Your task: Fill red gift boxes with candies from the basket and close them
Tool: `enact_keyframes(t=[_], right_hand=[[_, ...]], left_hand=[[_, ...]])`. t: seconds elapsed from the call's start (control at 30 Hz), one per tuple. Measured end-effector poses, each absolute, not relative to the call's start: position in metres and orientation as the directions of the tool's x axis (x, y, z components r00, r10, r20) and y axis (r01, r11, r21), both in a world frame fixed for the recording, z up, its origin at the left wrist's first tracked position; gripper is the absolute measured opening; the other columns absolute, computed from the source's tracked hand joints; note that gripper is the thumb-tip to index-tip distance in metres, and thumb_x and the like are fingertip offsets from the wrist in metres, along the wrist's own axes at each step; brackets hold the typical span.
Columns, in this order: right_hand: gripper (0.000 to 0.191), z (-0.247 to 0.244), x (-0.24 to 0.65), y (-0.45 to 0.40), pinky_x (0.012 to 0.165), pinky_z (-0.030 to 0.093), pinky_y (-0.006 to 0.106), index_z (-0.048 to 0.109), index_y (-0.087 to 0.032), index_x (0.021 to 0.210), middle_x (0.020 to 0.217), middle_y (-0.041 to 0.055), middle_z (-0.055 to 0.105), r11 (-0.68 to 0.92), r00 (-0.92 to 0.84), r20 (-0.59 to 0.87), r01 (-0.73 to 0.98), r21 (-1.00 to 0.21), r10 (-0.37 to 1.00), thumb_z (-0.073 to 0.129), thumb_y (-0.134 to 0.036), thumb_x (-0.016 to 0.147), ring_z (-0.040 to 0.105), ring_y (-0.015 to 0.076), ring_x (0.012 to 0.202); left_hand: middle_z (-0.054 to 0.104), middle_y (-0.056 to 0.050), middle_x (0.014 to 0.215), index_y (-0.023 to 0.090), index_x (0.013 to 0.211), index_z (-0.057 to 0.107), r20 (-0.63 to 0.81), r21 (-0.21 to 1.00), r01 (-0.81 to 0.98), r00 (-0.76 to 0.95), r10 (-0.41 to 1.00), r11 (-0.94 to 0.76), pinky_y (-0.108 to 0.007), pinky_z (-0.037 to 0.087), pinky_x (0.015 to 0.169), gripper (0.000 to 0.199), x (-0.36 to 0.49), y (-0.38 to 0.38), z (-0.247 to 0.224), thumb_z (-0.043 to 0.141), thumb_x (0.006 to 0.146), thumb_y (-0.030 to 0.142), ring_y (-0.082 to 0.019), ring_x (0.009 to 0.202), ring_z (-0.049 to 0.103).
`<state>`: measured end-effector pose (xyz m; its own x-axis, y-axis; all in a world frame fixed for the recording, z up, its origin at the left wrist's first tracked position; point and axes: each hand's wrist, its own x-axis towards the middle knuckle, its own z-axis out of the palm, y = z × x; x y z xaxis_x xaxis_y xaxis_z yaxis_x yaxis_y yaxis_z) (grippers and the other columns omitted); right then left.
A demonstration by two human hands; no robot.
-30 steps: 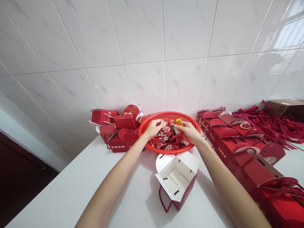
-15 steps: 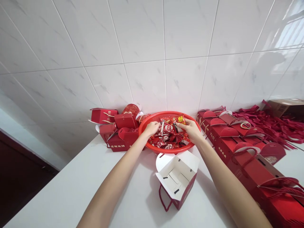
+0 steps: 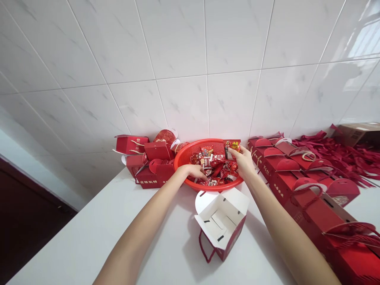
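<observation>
A red plastic basket (image 3: 177, 155) holds many small red snack packets (image 3: 216, 159), piled loosely. My right hand (image 3: 245, 161) pinches a red packet with yellow print (image 3: 233, 146), lifted at the basket's right rim. Inside the front left of the basket, my left hand (image 3: 196, 171) reaches down among the packets with its fingers stretched out. Its fingertips are partly hidden there, and I see nothing gripped in them. Just in front of the basket stands a red gift box (image 3: 233, 237) with its flaps up, a white interior and a dark red rope handle.
Several closed red gift boxes (image 3: 279, 186) line the right side of the white table (image 3: 97, 237). More red boxes (image 3: 154, 174) are stacked left of the basket. Behind the right row lie dark red ribbons (image 3: 320, 152) and a cardboard box (image 3: 356, 134). A tiled wall (image 3: 181, 107) rises behind.
My right hand has raised the yellow-printed packet towards the basket's back right rim. My left hand has moved down and forward in the pile, where packets have shifted. The upright box is unmoved.
</observation>
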<state>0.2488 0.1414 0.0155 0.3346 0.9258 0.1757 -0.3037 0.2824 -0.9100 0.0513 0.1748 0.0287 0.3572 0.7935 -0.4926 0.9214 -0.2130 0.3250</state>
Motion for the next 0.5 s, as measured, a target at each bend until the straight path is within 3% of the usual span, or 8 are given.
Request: enact_keyframes(t=[0.17, 0.4, 0.5], right_hand=[[0.025, 0.016, 0.248, 0.141, 0.07, 0.054, 0.031, 0.069, -0.02, 0.078, 0.081, 0.0022, 0.074, 0.281, 0.305, 0.189, -0.295, -0.913, 0.933, 0.076, -0.034, 0.059, 0.067, 0.0203, 0.077], [0.027, 0.015, 0.248, 0.141, 0.072, 0.054, 0.035, 0.067, -0.02, 0.077, 0.078, 0.003, 0.073, 0.244, 0.248, 0.173, -0.296, -0.924, 0.953, 0.077, -0.037, 0.058, 0.068, 0.0231, 0.077], [0.027, 0.017, 0.248, 0.139, 0.071, 0.054, 0.035, 0.067, -0.02, 0.076, 0.077, 0.0032, 0.072, 0.234, 0.219, 0.176, -0.278, -0.932, 0.96, 0.078, -0.038, 0.059, 0.069, 0.0238, 0.076]], left_hand=[[0.065, -0.003, 0.063, 0.016, 0.088, 0.074, -0.512, 0.331, 0.917, 0.373, 0.774, -0.223, -0.025, 0.04, 0.05, 0.029, 0.053, 0.17, 0.029, 0.065, 0.075, 0.04, -0.018, 0.055, 0.058], [0.072, -0.003, 0.085, 0.02, 0.082, 0.075, -0.573, 0.456, 0.874, 0.432, 0.697, -0.167, -0.024, 0.04, 0.049, 0.025, 0.056, 0.166, 0.034, 0.064, 0.073, 0.041, -0.016, 0.056, 0.058], [0.072, -0.002, 0.079, 0.021, 0.079, 0.076, -0.6, 0.485, 0.865, 0.436, 0.671, -0.128, -0.024, 0.04, 0.049, 0.027, 0.057, 0.164, 0.035, 0.065, 0.073, 0.044, -0.016, 0.055, 0.057]])
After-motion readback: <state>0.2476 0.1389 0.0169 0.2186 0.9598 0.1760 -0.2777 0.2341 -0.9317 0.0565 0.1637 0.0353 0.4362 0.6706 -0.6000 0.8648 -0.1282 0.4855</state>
